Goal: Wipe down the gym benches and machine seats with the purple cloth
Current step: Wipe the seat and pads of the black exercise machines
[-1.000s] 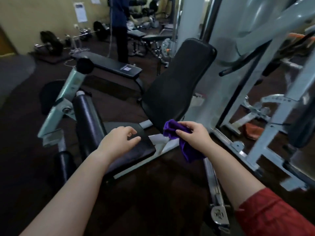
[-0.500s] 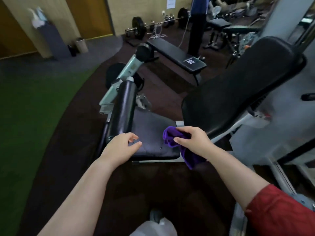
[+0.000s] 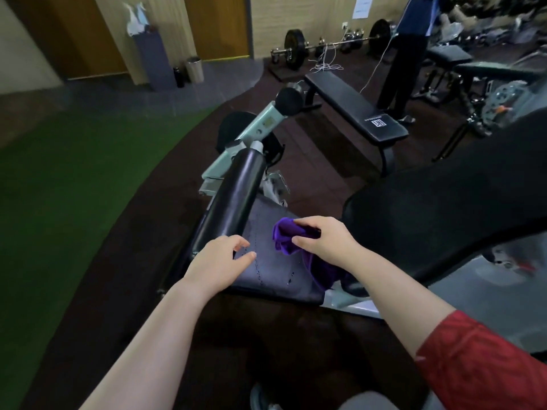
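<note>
A black padded machine seat [image 3: 272,270] lies in front of me, with small droplets on its surface. My right hand [image 3: 322,241] is shut on the bunched purple cloth [image 3: 285,236] and holds it on the seat's right half; a tail of the cloth hangs off the right edge. My left hand [image 3: 220,263] rests at the seat's near left corner, fingers loosely spread, holding nothing. The machine's tilted black backrest [image 3: 444,208] rises to the right. A black roller pad [image 3: 236,190] runs along the seat's left side.
A flat black bench [image 3: 355,106] stands beyond the machine. A person in dark trousers [image 3: 402,54] stands beside it. A barbell with plates [image 3: 334,42] lies by the back wall. Green turf [image 3: 59,187] covers the floor at left. A metal bin [image 3: 194,69] stands near the doors.
My view has swung left and down over the seat. My right hand has carried the cloth from the seat's right edge onto its surface. My left hand stays at the near left corner.
</note>
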The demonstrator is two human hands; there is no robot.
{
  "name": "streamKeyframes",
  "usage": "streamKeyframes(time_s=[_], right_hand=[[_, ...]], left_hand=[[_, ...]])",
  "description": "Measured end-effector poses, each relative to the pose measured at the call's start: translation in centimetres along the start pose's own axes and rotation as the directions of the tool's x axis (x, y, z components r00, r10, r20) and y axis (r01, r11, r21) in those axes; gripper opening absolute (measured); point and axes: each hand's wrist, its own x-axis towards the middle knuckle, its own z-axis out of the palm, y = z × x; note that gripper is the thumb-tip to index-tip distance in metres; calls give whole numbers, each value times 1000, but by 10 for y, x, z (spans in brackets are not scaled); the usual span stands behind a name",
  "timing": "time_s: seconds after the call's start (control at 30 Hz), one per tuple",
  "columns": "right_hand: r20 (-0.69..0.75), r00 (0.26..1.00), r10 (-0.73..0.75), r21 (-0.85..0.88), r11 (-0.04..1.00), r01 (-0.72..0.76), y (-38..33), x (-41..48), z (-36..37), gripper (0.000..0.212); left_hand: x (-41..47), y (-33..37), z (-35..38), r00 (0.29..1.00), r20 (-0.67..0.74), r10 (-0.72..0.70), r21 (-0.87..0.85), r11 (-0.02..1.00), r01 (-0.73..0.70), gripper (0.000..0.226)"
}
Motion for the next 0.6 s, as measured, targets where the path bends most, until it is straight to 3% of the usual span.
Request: streamKeyframes(time_s=[0.27,0.37,0.6], right_hand=[[167,978,-128,-52,989,139,19,27,-1,43],[230,953,-196,-51,976,213,23,34,-6,42],[360,892,-274,-43,950,309,50,49,-6,45]], left_hand=[[-8,23,12,988,-60,-142,-7,990,142,35],[-19,36,19,964,-149,-222,-39,975,219,33],[-55,46,72,895,-179,-408,-114,912,393,33]])
